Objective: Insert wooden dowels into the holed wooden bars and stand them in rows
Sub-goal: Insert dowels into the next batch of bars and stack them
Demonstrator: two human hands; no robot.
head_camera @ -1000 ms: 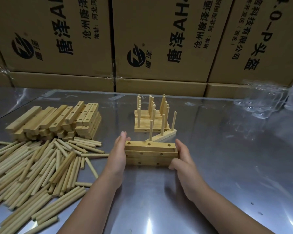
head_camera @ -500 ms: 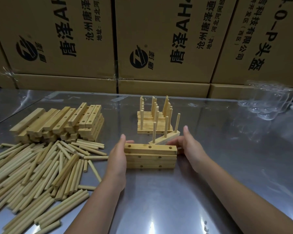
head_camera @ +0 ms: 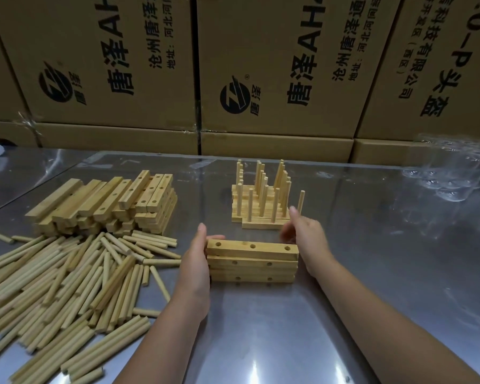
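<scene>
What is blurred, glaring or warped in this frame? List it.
Head view: the right hand is smeared by motion blur at its fingers, while the left hand and the bars between them are sharp; ceiling light glares off the steel table near the bottom edge; the wide lens tilts the cartons outward; the clear cups on the far right are soft.

Both forearms are showing bare with no sleeves, and the left hand (head_camera: 196,268) and right hand (head_camera: 309,239) are wearing no gloves, rings or watches.
</scene>
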